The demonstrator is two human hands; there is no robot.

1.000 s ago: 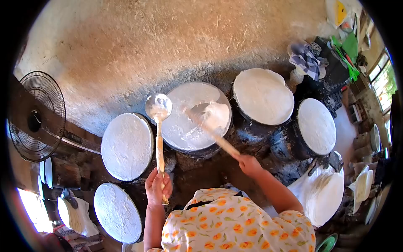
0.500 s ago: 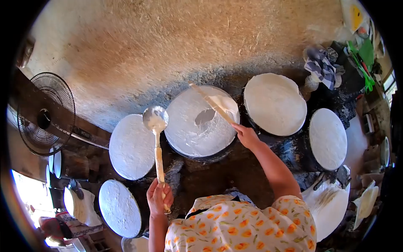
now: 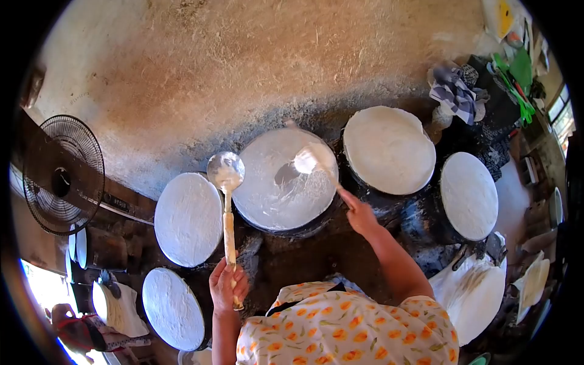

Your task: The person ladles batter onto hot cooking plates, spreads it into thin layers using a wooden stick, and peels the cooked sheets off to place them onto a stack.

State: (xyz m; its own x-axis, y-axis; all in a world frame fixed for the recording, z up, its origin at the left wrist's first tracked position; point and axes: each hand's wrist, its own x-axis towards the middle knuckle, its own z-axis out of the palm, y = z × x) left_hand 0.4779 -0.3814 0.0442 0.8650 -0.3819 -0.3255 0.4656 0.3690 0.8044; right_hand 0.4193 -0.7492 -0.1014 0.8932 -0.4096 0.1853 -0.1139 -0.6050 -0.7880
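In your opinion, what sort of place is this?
Probably a small food workshop: several round drums are topped with white, batter-like layers, the left hand holds a coated ladle, and pale sheets lie at lower right.

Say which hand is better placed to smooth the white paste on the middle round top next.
Right, likely: the right hand has its grip on a stick stretching over the white paste on the middle round top. The left hand holds a ladle, which seems less suited to smoothing.

The ladle bowl [image 3: 226, 170] looks like glossy metal, its handle [image 3: 229, 236] wood; the wall [image 3: 267, 61] is rough and matt, the shirt [image 3: 350, 328] cloth.
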